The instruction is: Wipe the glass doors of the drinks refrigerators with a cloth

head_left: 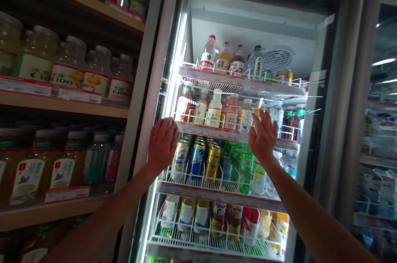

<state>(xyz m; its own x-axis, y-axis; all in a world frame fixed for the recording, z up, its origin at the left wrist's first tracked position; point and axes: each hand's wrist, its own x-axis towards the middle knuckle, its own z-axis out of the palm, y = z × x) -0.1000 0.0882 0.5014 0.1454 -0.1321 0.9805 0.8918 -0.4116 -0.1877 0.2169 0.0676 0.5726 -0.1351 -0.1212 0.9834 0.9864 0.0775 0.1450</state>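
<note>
My left hand (163, 144) is raised at the left edge of the lit drinks fridge's glass door (263, 17). Its fingers are bent together, with a small whitish patch at their tips that I cannot make out. Farther right, my right hand (263, 134) is held up with fingers apart and nothing in it, in front of the second shelf. Whether it touches the glass cannot be told. Behind it are a pale tea bottle (246, 115) and a clear bottle (276, 115). Beer cans (197, 159) and green bottles (246, 166) stand on the shelf below.
Wooden shelves (65, 99) with rows of juice bottles (66, 62) run along the left. White wire racks (214, 188) hold several drinks inside the fridge. A thick metal door edge (356, 101) rises on the right, with another glass-fronted fridge (380, 139) beyond it.
</note>
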